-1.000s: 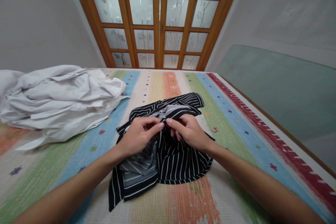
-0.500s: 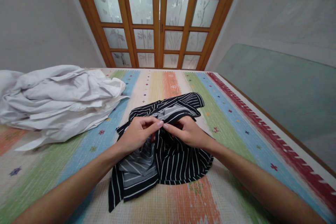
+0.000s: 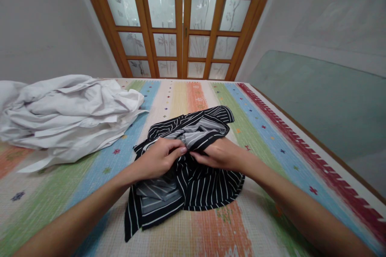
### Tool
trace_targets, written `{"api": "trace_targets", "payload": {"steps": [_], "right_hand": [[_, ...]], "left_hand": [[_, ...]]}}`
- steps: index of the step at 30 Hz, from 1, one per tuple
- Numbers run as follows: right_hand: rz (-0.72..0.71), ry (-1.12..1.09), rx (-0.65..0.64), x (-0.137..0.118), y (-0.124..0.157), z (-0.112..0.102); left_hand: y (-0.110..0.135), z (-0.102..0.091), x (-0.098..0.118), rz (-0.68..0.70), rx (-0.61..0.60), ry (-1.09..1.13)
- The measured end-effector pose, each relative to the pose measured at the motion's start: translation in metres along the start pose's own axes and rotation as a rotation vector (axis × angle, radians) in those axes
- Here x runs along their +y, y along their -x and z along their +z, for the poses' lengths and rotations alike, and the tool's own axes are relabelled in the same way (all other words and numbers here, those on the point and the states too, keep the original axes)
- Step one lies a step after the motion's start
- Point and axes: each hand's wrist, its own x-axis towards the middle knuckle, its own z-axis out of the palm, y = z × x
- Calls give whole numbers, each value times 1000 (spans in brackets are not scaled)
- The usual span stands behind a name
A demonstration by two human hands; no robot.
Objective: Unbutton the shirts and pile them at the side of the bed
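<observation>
A crumpled black garment with white stripes (image 3: 199, 186) lies on the striped, many-coloured mat (image 3: 259, 128) in front of me. My left hand (image 3: 158, 160) and my right hand (image 3: 218, 154) meet at its middle. Each hand pinches a fold of the striped fabric, fingertips almost touching each other. The grey inside of the garment shows above and below my hands.
A heap of white shirts (image 3: 66, 112) lies on the mat at the left. Wooden doors with frosted glass panes (image 3: 181, 24) stand beyond the far edge. A pale green floor (image 3: 325, 104) runs along the mat's right side.
Both hands have sunk lower onto the garment and my right hand has flattened. The fabric between them is bunched tighter and the grey inside shows more above them.
</observation>
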Motion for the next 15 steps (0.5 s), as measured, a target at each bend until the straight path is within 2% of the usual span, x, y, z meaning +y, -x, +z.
{"api": "trace_targets", "payload": {"steps": [6, 10, 12, 13, 15], "right_hand": [[-29, -58, -64, -7, 1, -7], [16, -121, -36, 1, 1, -2], [78, -158, 34, 8, 0, 1], [120, -162, 99, 11, -1, 1], [244, -174, 285, 17, -2, -2]], "left_hand": [[2, 2, -4, 86, -56, -47], [6, 3, 5, 93, -223, 6], [7, 2, 11, 94, -279, 18], [7, 0, 13, 93, -268, 15], [7, -8, 14, 74, -170, 3]]}}
